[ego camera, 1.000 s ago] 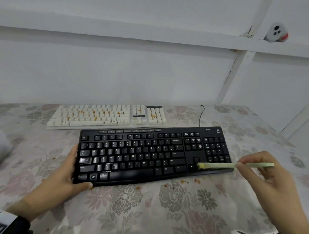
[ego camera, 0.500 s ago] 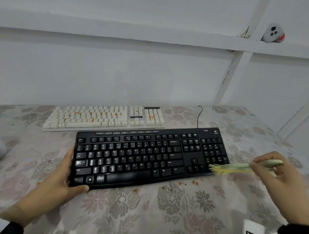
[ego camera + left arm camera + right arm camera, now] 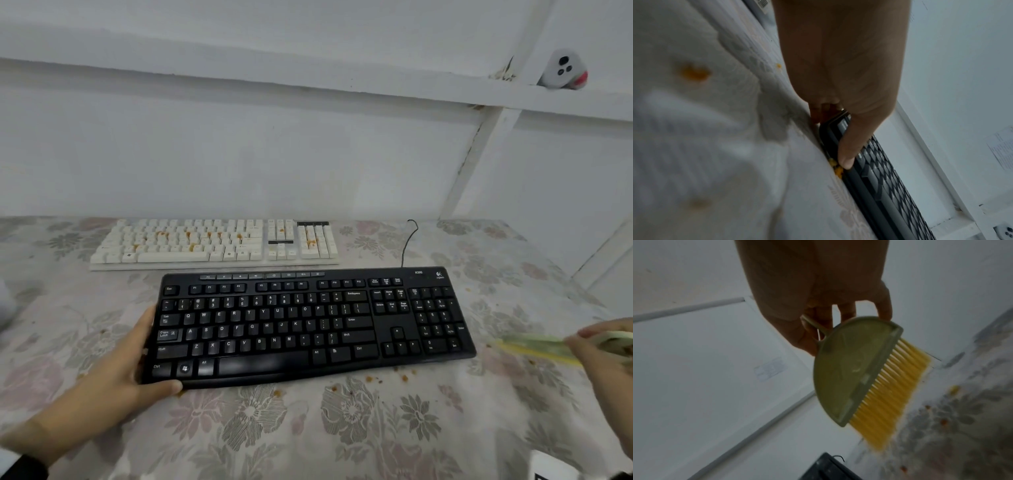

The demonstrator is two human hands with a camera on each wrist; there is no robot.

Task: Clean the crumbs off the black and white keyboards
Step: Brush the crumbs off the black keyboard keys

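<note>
While the left hand [image 3: 113, 380] grips the near-left corner of the black keyboard [image 3: 308, 325], thumb along its front edge, one white keyboard [image 3: 212, 245] lies beyond; the right hand [image 3: 606, 346], off its right end, holds one brush [image 3: 859, 369] above scattered crumbs [image 3: 387, 378].

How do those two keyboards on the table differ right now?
The white keyboard is dotted with orange crumbs; the black keyboard looks clean. The white one lies farther back, untouched, while the left hand grips the black one's near-left corner. The right hand holds a brush off its right end. Both lie flat on the flowered cloth.
</note>
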